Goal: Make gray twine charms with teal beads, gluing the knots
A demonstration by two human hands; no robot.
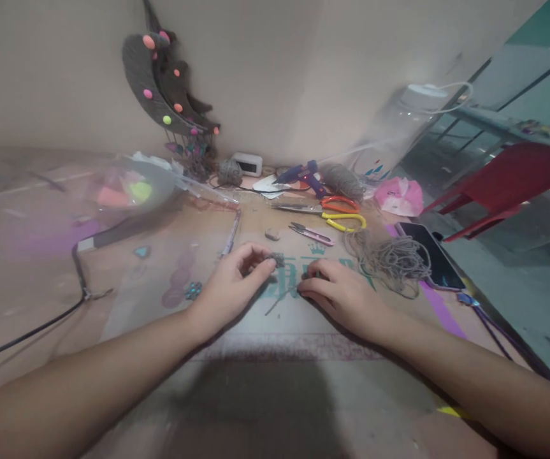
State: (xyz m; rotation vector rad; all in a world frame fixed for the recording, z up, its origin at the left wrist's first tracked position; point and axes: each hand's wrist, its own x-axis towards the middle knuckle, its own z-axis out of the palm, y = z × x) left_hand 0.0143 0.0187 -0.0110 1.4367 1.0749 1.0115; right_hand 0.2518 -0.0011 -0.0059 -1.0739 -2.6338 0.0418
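1. Head view: risked dropping the small grey yarn bundle (279, 259) through too light a pinch of the left hand (234, 280).
2. Also risked snagging the loose strand (278, 302) on the bench (255, 408) with a careless sweep of the right hand (346, 296).
3. Pinched the bundle between left thumb and fingers, nearly closed, over the bench.
4. Curled the right fingers partway, near the strand; could not tell of any hold inside.
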